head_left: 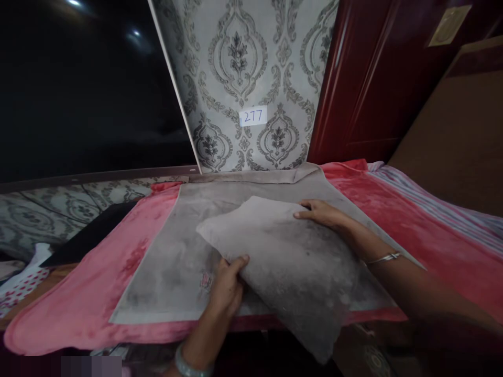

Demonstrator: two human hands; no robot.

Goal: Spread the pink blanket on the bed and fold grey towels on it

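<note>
A grey cloth (291, 251) is held up between my two hands, its lower corner hanging past the table's front edge. My left hand (229, 285) pinches its left edge, thumb on top. At the far right edge, my right hand (319, 213) grips it between thumb and fingers. Beneath lies a larger grey cloth (165, 262), spread flat, with a small pinkish embroidered patch near its front left and a folded strip along its back edge. The fingertips under the held cloth are hidden.
A red-pink plush blanket (98, 277) covers the table under the grey cloth. Striped fabric (432, 204) lies at the right. A dark television screen (90, 94) stands at the left, a dark red cabinet (365, 78) at the back right. A card (253, 115) reading 277 is on the wall.
</note>
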